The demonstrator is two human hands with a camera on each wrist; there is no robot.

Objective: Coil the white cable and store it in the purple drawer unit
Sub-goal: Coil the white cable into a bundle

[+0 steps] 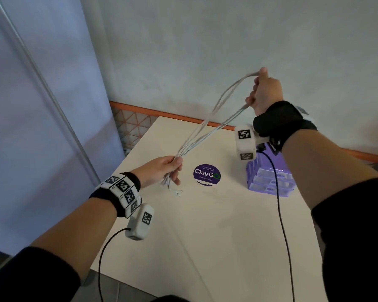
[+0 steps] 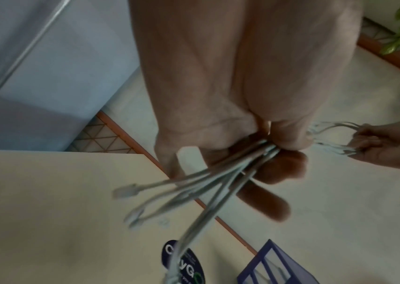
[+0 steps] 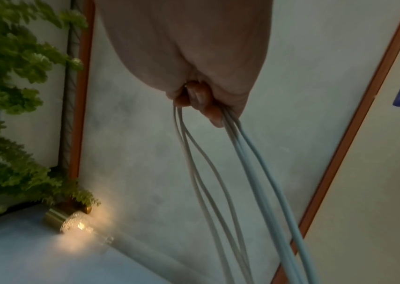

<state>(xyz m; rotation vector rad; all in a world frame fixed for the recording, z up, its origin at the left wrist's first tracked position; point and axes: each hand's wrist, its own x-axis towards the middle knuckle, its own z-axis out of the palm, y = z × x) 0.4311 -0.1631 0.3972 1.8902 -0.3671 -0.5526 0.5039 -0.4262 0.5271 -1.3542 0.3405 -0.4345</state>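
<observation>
The white cable (image 1: pixel 207 129) is folded into several long loops and stretched in the air between both hands. My left hand (image 1: pixel 166 170) grips the lower end of the bundle above the table, with the plug ends (image 2: pixel 126 192) hanging out below the fingers. Raised high at the right, my right hand (image 1: pixel 263 92) grips the upper bend of the loops (image 3: pixel 218 153). The purple drawer unit (image 1: pixel 268 179) stands on the table under my right wrist, its drawers shut as far as I can see.
The beige table (image 1: pixel 205 236) carries a round purple ClayGo sticker (image 1: pixel 206 175) between the hands. An orange rail (image 1: pixel 162 114) runs along the table's far edge by the grey wall. Black wrist-camera leads (image 1: pixel 279 214) hang down. A plant (image 3: pixel 11 96) and a lamp (image 3: pixel 77 221) show in the right wrist view.
</observation>
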